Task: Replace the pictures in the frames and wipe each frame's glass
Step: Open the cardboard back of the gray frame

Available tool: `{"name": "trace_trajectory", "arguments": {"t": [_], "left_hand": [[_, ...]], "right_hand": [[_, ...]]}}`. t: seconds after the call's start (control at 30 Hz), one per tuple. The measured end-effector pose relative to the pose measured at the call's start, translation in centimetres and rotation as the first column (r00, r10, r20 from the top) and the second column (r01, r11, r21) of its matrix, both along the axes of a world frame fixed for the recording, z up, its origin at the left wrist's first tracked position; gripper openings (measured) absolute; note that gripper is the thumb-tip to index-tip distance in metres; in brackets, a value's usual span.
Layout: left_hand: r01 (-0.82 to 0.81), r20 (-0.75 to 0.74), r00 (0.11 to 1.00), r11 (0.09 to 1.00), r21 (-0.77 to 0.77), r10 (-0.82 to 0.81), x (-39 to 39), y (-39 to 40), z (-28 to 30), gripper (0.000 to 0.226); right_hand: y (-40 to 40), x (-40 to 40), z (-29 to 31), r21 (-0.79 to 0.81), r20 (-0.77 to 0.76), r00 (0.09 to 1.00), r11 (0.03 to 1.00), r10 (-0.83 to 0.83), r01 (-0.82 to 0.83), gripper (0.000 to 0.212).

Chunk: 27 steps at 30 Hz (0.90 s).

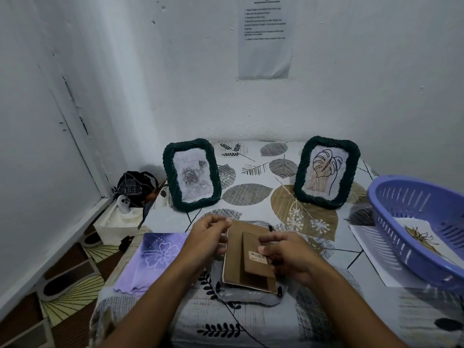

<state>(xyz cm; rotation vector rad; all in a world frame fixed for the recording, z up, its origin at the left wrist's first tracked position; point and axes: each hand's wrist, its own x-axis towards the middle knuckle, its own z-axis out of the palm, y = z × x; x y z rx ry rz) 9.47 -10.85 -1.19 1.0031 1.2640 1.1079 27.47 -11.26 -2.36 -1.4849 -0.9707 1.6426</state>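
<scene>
A picture frame (251, 300) lies face down on the table in front of me, its brown backing board (237, 249) and fold-out stand (251, 262) facing up. My left hand (209, 238) curls round the board's upper left edge. My right hand (285, 256) pinches the stand near its barcode sticker. Two dark green woven frames stand upright at the back: the left frame (192, 175) holds a grey rose picture, the right frame (326, 172) a leaf line drawing. A purple flowered cloth (155, 259) lies left of my left hand.
A purple plastic basket (391, 237) at the right edge holds a flower drawing (423, 237) and rests on a printed sheet (367, 247). A dark bag (133, 187) and a white box (118, 227) sit beyond the table's left corner. White walls enclose the back and left.
</scene>
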Motion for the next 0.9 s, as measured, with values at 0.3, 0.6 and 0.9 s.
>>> {"name": "trace_trajectory", "arguments": {"t": [0.3, 0.6, 0.9], "left_hand": [[0.01, 0.088, 0.996, 0.996, -0.085, -0.003, 0.0, 0.4, -0.8, 0.004], [0.14, 0.06, 0.99, 0.969, -0.203, -0.13, 0.5, 0.3, -1.6, 0.012], [0.136, 0.167, 0.981, 0.957, -0.256, -0.095, 0.2, 0.7, -1.6, 0.025]], "right_hand": [[0.0, 0.4, -0.3, -0.001, -0.043, 0.999, 1.0, -0.004, 0.004, 0.032], [-0.4, 0.4, -0.1, 0.022, -0.038, 0.999, 1.0, 0.006, -0.005, 0.03], [-0.9, 0.3, 0.7, 0.246, 0.26, 0.965, 0.969, -0.044, -0.023, 0.033]]}}
